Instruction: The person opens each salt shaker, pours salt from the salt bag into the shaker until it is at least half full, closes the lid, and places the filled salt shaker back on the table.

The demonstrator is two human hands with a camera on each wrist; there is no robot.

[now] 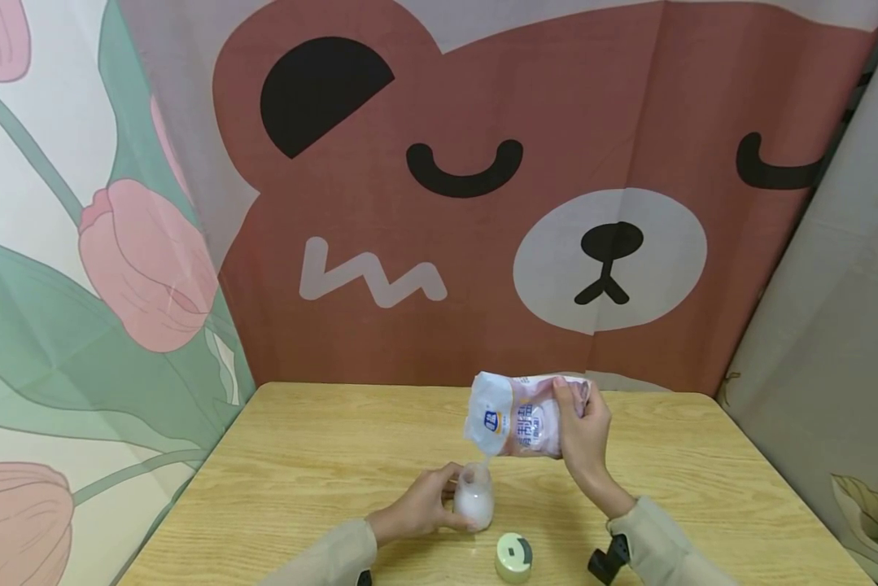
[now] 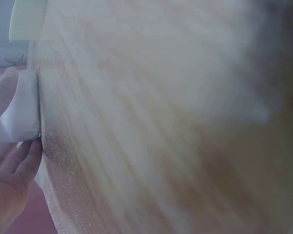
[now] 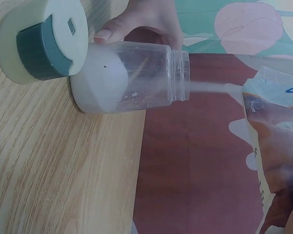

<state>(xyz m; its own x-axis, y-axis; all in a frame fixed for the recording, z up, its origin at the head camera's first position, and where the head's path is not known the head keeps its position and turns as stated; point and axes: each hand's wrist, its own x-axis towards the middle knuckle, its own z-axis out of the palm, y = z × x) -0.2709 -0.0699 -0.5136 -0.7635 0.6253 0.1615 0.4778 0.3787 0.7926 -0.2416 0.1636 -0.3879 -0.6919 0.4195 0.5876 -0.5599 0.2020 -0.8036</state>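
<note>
My left hand grips a clear shaker jar that stands upright on the table, fingers and thumb around its side. White grains fill the jar's lower part, as the right wrist view shows. Above it, my right hand holds a printed salt bag tipped on its side, with its open corner over the jar's mouth. A thin white stream of salt runs from the bag into the jar. In the left wrist view, the fingers of the left hand lie against the jar.
A pale green lid with a dark green flap lies on the table just in front of the jar. The wooden table runs back to a hanging cloth with a bear print.
</note>
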